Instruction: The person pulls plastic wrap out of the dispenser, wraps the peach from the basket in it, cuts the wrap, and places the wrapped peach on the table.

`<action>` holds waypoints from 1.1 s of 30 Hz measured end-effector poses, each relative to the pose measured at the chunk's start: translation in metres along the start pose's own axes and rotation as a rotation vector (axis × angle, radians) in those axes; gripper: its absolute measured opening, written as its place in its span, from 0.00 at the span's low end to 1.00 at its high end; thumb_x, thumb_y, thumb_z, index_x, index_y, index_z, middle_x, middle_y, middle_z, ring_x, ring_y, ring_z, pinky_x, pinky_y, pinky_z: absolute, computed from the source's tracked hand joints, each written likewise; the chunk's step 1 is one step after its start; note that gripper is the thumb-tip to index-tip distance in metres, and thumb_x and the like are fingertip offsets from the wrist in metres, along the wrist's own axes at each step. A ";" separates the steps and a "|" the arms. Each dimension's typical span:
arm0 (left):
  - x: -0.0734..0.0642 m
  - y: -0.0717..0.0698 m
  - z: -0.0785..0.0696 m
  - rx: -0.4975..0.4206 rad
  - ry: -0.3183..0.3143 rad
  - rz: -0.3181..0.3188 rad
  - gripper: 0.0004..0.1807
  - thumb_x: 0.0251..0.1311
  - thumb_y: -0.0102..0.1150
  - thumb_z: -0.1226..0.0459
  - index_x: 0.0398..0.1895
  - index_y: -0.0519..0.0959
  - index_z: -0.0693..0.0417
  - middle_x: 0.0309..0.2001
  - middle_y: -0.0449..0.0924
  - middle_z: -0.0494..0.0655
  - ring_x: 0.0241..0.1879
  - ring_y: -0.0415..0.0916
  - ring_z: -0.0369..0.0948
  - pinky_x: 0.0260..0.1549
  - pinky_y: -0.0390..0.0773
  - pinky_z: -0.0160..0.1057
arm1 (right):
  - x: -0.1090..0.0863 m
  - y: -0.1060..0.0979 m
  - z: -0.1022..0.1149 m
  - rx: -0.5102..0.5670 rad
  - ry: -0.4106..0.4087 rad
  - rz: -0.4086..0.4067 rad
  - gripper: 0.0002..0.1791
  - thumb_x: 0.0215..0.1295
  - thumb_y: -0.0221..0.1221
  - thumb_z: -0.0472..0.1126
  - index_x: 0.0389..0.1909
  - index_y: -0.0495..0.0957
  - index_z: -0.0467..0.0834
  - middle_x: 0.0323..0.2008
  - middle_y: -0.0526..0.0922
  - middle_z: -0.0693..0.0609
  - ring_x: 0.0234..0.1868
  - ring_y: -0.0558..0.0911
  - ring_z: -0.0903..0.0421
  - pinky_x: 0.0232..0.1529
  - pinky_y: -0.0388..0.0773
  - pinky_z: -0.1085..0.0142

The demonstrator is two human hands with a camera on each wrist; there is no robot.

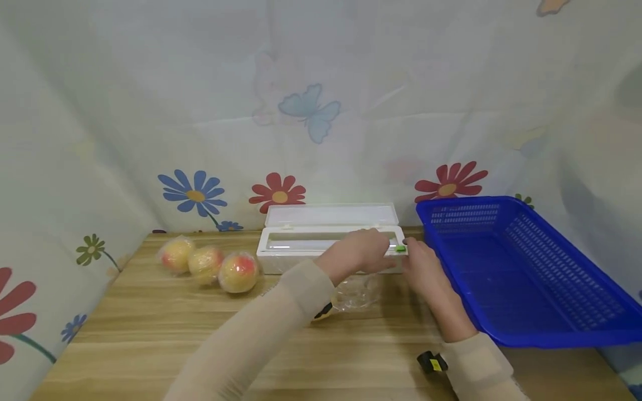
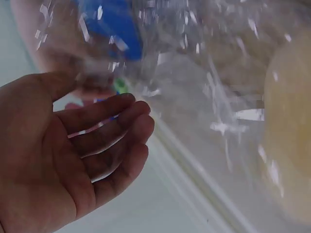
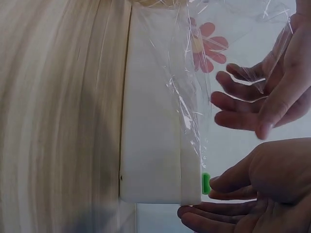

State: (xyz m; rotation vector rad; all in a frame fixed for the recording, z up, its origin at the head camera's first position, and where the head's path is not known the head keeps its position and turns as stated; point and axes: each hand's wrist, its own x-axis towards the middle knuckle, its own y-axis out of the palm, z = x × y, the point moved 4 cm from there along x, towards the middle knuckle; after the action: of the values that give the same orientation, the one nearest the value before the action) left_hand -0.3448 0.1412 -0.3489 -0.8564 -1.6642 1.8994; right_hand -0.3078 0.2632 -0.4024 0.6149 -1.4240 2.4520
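Observation:
A white cling film dispenser (image 1: pixel 331 262) stands at the back of the table with its clear lid raised and a film roll inside. My right hand (image 1: pixel 426 267) is at its right end, thumb and finger pinching the green slider (image 3: pixel 206 183). My left hand (image 1: pixel 363 249) hovers over the dispenser's right part, its fingers loosely bent and holding nothing visible. Clear film (image 1: pixel 356 292) hangs crumpled over the dispenser's front, close to the left fingers. In the left wrist view, a pale yellow round thing (image 2: pixel 294 131) shows behind film; the left sleeve mostly hides that spot in the head view.
Three film-wrapped yellow-and-red fruits (image 1: pixel 239 273) sit in a row at the left. A large blue plastic basket (image 1: pixel 451 301) takes up the right side. Behind the table hangs a flowered sheet (image 1: pixel 351 156).

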 end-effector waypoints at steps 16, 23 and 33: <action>-0.012 0.028 -0.017 -0.142 0.183 0.102 0.11 0.65 0.60 0.69 0.24 0.79 0.49 0.20 0.70 0.39 0.25 0.68 0.36 0.25 0.68 0.32 | 0.004 0.007 0.008 0.162 0.126 0.237 0.07 0.60 0.63 0.31 0.36 0.74 0.37 0.26 0.85 0.47 0.26 0.81 0.52 0.27 0.75 0.60; -0.028 0.031 -0.024 -0.249 0.282 0.161 0.07 0.61 0.68 0.68 0.27 0.82 0.49 0.26 0.78 0.35 0.28 0.73 0.32 0.29 0.72 0.28 | 0.002 0.017 0.004 0.188 0.108 0.235 0.09 0.60 0.65 0.32 0.36 0.73 0.37 0.32 0.86 0.43 0.37 0.84 0.44 0.36 0.79 0.54; -0.039 0.026 -0.028 -0.312 0.362 0.215 0.04 0.70 0.64 0.60 0.42 0.84 0.48 0.36 0.80 0.34 0.36 0.76 0.31 0.35 0.74 0.27 | -0.002 0.017 -0.004 0.179 0.100 0.296 0.07 0.55 0.68 0.32 0.30 0.78 0.40 0.24 0.82 0.51 0.24 0.76 0.54 0.25 0.72 0.61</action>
State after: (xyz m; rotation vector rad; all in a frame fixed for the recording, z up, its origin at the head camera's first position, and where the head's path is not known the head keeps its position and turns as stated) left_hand -0.2961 0.1288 -0.3706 -1.4598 -1.7124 1.5108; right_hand -0.3136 0.2582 -0.4180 0.3268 -1.3501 2.8183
